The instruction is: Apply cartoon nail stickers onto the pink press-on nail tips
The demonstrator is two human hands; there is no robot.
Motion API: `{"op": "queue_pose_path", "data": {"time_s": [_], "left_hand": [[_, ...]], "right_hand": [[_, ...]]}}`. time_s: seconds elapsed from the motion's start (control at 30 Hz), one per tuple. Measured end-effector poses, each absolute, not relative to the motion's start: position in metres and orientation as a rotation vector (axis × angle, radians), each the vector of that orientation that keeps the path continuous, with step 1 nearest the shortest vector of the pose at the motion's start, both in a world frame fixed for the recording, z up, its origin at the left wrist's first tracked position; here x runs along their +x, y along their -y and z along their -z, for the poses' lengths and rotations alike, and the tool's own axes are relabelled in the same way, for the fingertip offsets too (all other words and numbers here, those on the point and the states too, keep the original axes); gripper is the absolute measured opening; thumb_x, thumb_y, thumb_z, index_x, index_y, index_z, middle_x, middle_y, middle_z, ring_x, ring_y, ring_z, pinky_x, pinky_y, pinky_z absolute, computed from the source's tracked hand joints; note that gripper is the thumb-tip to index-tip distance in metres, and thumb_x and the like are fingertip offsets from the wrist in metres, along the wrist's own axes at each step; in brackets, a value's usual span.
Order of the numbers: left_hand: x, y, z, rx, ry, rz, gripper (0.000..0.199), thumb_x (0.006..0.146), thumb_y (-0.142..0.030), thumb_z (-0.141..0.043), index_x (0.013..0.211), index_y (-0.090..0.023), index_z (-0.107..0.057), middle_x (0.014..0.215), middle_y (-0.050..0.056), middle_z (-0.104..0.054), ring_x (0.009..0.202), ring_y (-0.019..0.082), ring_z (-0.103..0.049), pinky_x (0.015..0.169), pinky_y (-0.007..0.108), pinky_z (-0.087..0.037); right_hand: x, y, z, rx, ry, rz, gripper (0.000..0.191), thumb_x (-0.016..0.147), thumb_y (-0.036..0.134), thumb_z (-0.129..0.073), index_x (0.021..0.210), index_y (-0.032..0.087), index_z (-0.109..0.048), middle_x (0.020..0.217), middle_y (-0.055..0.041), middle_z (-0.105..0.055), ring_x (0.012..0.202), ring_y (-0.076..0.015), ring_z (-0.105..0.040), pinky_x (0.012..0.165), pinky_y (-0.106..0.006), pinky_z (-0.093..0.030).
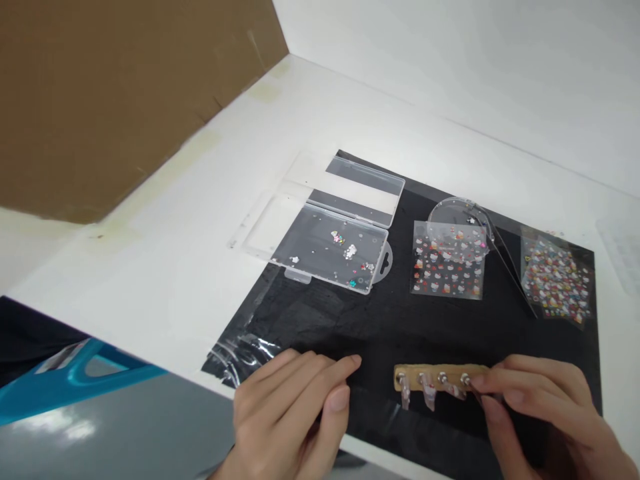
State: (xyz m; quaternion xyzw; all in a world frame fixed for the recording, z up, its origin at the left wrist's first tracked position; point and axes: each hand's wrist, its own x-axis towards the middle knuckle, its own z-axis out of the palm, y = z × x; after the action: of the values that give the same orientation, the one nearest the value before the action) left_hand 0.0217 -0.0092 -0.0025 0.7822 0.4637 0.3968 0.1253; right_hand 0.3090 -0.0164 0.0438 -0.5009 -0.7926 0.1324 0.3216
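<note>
Wooden nail-tip stick (440,377) is resting on the black sheet (380,327) just inside our right hand (543,407), and we are pinching its right end between thumb and fingers, apparently steadying it while its 4 metal clips (443,379) are facing up, each gripping a pale false nail tip (429,393) that is hanging toward us. Our left hand (290,417) is gripping nothing; it is hovering relaxed and open just left of the stick, its fingers lying together and not touching the stick.

Beyond the grip, a hinged clear plastic box (333,250) is lying open, its base scattered with small charms (340,237), probably kept open so they are within reach. Further right of it, a round clear disc (460,217) is partly tucked under 1 of our 2 cartoon-cat sticker sheets (447,263), and slim tweezers (515,273) are lying between the sheets.

Left of the grip, the white tabletop (165,280) is running toward a white wall (450,67), with brown cardboard (110,100) standing along one side and a blue plastic piece (75,373) showing below the table edge.
</note>
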Motion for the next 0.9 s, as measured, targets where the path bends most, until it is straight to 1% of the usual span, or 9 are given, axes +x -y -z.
{"op": "queue_pose_path", "data": {"time_s": [0.13,0.27,0.33,0.57,0.73,0.9], "left_hand": [[0.022,0.008,0.003,2.283,-1.350,-1.178,0.026,0.099,0.000,-0.049,0.111,-0.013,-0.068,0.078,0.001,-0.073,0.063,0.010,-0.063,0.059,0.026,-0.046],[0.023,0.008,0.003,2.277,-1.351,-1.206,0.026,0.099,0.001,-0.050,0.109,-0.013,-0.069,0.079,0.001,-0.073,0.064,0.010,-0.061,0.060,0.026,-0.045],[0.024,0.008,0.004,2.279,-1.353,-1.221,0.026,0.099,0.001,-0.050,0.109,-0.013,-0.069,0.080,0.002,-0.074,0.064,0.010,-0.061,0.060,0.026,-0.044],[0.026,0.008,0.005,2.271,-1.351,-1.262,0.026,0.099,0.002,-0.050,0.109,-0.012,-0.069,0.080,0.002,-0.074,0.066,0.010,-0.061,0.061,0.026,-0.044],[0.026,0.009,0.004,2.277,-1.354,-1.263,0.026,0.099,0.003,-0.050,0.110,-0.013,-0.068,0.081,0.001,-0.074,0.066,0.010,-0.060,0.060,0.026,-0.044],[0.027,0.009,0.005,2.279,-1.356,-1.255,0.026,0.099,0.002,-0.050,0.109,-0.013,-0.068,0.081,0.002,-0.074,0.066,0.011,-0.060,0.060,0.027,-0.044]], "right_hand": [[0.310,0.017,-0.041,-1.368,1.903,-0.458,0.033,0.095,0.004,-0.073,0.120,0.025,-0.067,0.094,0.0002,-0.079,0.099,-0.0161,-0.073,0.080,-0.027,-0.064],[0.305,0.018,-0.042,-1.307,1.893,-0.496,0.036,0.094,0.001,-0.073,0.123,0.022,-0.068,0.098,-0.0018,-0.079,0.104,-0.0167,-0.071,0.084,-0.028,-0.064],[0.301,0.017,-0.044,-1.296,1.944,-0.477,0.034,0.095,0.000,-0.071,0.121,0.022,-0.068,0.098,-0.0009,-0.079,0.103,-0.0154,-0.071,0.086,-0.027,-0.063],[0.290,0.010,-0.049,-1.344,2.057,-0.347,0.022,0.099,0.008,-0.069,0.113,0.024,-0.069,0.095,0.0012,-0.077,0.097,-0.0118,-0.071,0.084,-0.020,-0.062],[0.289,0.009,-0.047,-1.364,2.111,-0.308,0.019,0.100,0.012,-0.067,0.113,0.026,-0.069,0.095,0.0024,-0.078,0.095,-0.0118,-0.072,0.085,-0.021,-0.060],[0.288,0.007,-0.049,-1.355,2.149,-0.264,0.018,0.100,0.012,-0.066,0.111,0.026,-0.068,0.093,0.0034,-0.079,0.092,-0.0127,-0.073,0.081,-0.024,-0.060]]}}
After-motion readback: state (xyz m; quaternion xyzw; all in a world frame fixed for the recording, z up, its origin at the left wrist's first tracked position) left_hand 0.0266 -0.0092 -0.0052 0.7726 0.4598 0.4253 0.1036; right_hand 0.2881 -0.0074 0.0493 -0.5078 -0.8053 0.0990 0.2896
